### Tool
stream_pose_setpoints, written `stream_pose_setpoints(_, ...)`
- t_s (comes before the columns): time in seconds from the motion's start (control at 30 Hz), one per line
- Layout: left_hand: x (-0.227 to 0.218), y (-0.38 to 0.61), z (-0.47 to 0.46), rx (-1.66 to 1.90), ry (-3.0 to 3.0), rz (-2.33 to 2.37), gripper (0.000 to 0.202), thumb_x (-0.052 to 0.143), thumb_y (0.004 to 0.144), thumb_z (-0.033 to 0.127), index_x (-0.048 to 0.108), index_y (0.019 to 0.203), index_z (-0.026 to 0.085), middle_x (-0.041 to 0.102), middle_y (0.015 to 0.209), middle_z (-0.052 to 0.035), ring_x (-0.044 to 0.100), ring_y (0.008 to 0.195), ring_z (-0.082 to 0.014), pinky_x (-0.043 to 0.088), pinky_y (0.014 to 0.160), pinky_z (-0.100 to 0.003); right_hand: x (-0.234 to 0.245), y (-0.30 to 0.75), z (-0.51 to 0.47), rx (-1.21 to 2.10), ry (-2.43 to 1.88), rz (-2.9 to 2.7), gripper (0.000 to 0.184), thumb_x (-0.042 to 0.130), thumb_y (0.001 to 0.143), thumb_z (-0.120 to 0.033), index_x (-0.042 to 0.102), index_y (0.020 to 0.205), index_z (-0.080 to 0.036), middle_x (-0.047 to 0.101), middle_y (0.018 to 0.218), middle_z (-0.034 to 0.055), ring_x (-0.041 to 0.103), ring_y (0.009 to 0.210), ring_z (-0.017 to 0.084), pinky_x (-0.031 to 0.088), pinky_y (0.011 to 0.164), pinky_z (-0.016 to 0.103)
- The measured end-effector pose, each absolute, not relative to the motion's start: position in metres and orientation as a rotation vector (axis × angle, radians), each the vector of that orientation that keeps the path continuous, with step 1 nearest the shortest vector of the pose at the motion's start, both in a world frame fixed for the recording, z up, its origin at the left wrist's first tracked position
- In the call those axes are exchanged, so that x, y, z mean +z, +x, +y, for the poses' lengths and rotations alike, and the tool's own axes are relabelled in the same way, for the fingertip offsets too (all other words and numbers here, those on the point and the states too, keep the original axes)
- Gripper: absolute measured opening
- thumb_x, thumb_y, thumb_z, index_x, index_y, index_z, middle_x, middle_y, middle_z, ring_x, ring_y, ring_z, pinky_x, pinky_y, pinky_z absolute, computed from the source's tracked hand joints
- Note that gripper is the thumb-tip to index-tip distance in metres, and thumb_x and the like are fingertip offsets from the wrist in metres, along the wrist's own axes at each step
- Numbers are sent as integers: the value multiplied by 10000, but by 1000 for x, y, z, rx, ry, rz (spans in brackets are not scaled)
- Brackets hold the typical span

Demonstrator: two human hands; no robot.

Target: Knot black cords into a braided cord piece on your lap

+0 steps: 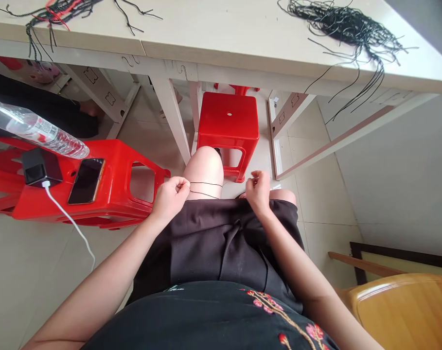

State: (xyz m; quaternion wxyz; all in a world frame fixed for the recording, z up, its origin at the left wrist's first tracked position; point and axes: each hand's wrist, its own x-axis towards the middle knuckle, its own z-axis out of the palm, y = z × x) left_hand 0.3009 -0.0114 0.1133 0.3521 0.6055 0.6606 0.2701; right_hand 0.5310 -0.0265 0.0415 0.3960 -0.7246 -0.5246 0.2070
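My left hand is pinched on a thin black cord beside my bare left knee. Two strands of the cord run from its fingertips across the top of the knee. Over by the other knee, my right hand is raised with its fingers curled closed. Whether anything is between those fingers is too small to see. A black skirt covers my lap below both hands.
A white table spans the front, bearing a tangled black cord bundle and black-and-red cords. Red stools stand below and left; the left one holds a bottle, phone and charger. A wooden chair is right.
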Motion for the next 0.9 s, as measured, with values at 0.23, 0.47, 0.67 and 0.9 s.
stream_pose_setpoints(0.23, 119, 307, -12, 754, 1540, 1688, 129, 550, 742, 300, 584, 687, 188, 608, 636, -5, 524, 596, -140, 378, 576, -235, 53, 485, -71, 1252, -1278, -1998, 86, 575, 715, -148, 529, 660, -194, 587, 595, -55, 553, 539, 101, 435, 515, 190)
stream_pose_setpoints(0.47, 111, 311, -13, 801, 1590, 1663, 135, 524, 772, 303, 567, 726, 183, 599, 660, -8, 523, 600, -133, 396, 600, -232, 65, 470, -76, 954, -1345, -1944, 164, 507, 810, -224, 589, 937, -158, 645, 956, 111, 590, 936, 210, 487, 846, 358)
stream_pose_setpoints(0.67, 109, 313, -11, 788, 1652, 1687, 137, 509, 779, 291, 571, 733, 178, 617, 671, -18, 551, 597, -132, 419, 611, -230, 61, 431, -46, 628, -1574, -1915, 678, 355, 915, -442, 159, 1456, -84, 119, 1543, 204, 7, 1446, 289, 102, 1126, 584)
stream_pose_setpoints(0.9, 110, 316, 4, 838, 1632, 1716, 156, 516, 749, 287, 610, 725, 164, 641, 665, -30, 559, 603, -143, 428, 624, -243, 54, 431, -15, 758, -1653, -1850, 682, 268, 934, -479, 15, 1492, -179, -28, 1571, 106, -131, 1434, 275, 20, 1100, 636)
